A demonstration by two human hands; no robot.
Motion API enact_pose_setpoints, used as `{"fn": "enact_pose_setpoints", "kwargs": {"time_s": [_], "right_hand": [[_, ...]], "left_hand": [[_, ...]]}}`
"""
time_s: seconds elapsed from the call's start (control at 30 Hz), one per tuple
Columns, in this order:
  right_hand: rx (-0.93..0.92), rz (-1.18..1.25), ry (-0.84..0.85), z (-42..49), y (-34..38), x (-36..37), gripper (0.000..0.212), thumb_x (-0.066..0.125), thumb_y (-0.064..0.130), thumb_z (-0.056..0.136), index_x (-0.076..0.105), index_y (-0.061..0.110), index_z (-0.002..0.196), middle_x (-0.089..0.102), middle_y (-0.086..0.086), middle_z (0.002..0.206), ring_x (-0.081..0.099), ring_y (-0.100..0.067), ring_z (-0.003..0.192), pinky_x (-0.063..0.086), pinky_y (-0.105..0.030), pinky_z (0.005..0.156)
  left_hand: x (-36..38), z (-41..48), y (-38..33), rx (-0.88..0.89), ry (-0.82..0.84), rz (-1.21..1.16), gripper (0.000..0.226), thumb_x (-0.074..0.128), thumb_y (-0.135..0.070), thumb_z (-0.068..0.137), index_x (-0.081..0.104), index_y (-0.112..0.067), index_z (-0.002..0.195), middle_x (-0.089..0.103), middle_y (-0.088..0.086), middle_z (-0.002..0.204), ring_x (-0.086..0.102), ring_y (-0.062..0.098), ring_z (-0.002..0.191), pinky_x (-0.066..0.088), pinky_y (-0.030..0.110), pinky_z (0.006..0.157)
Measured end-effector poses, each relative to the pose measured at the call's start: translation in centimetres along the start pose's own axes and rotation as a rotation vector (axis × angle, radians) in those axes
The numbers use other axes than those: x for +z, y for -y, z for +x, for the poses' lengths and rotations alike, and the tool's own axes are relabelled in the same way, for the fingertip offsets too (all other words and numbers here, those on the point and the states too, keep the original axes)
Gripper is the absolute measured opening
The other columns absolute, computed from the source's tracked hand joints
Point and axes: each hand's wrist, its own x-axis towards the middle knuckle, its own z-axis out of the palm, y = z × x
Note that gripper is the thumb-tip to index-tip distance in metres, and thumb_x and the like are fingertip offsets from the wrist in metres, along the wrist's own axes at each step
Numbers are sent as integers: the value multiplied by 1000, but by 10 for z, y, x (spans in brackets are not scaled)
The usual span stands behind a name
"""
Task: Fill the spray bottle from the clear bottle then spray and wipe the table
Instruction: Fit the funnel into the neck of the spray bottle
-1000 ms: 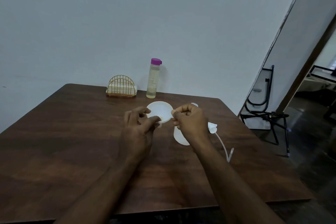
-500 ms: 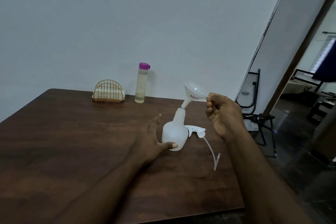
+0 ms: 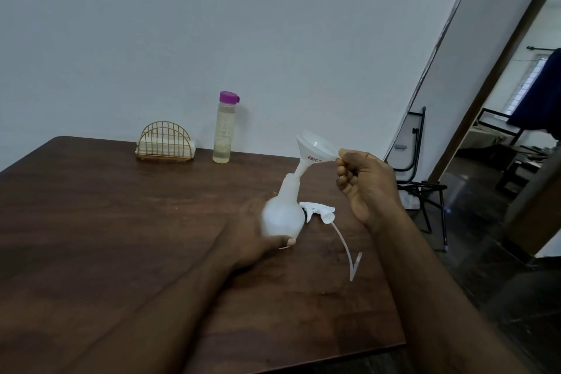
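The white spray bottle (image 3: 283, 215) stands on the dark wooden table (image 3: 121, 222), its cap off, and my left hand (image 3: 252, 237) grips its round body from the left. A white funnel (image 3: 315, 149) sits tilted with its spout in the bottle's neck. My right hand (image 3: 364, 185) pinches the funnel's rim on the right. The spray head (image 3: 318, 211) with its long dip tube (image 3: 347, 249) lies on the table just right of the bottle. The clear bottle (image 3: 224, 130) with a purple cap holds pale liquid and stands at the back near the wall.
A gold wire napkin holder (image 3: 165, 143) with white napkins stands at the back left of the clear bottle. The table's right edge is close to my right arm. A black metal chair (image 3: 419, 173) stands beyond it, beside a doorway.
A second ago both hands held the funnel over the bottle lying flat. The bottle now stands upright in my left hand, with the funnel's spout in its neck.
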Motion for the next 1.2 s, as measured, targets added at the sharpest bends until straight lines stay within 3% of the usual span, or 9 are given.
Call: {"fn": "enact_pose_setpoints", "kwargs": {"time_s": [0.17,0.43,0.63,0.93,1.2], "right_hand": [[-6,-29,5,4,2,5,5,72,0,90,72,4,93,70,-5,68,60,-8,54,48,-20,49],[-31,-158,41,4,-9,14,5,70,1,92,73,4,96,72,-4,68,60,-6,54,50,-19,50],[-43,-178,33,-1,-27,13,3,70,3,93,72,5,95,70,-1,66,59,-6,54,49,-19,51],[-119,-255,4,0,-31,16,5,74,8,93,74,11,90,62,4,62,51,-6,54,44,-21,50],[-108,-235,12,0,-36,21,6,73,11,95,73,12,101,64,6,63,49,-4,50,41,-19,45]], "left_hand": [[-2,-2,-2,-12,-7,27,106,77,-82,54,35,-48,146,49,-28,130,51,1,114,48,29,93],[-4,-4,-7,3,-18,36,107,75,-82,54,35,-46,147,52,-20,138,48,0,113,43,26,89],[-5,-4,-7,-24,-37,51,108,73,-83,55,37,-40,148,53,-16,138,52,7,117,48,32,94],[-5,-5,-9,-24,-44,80,106,72,-83,56,36,-43,147,53,-17,138,54,10,120,50,38,97],[-8,-5,-10,-42,-67,106,111,72,-82,57,33,-38,151,51,-11,145,53,15,124,49,38,99]]}}
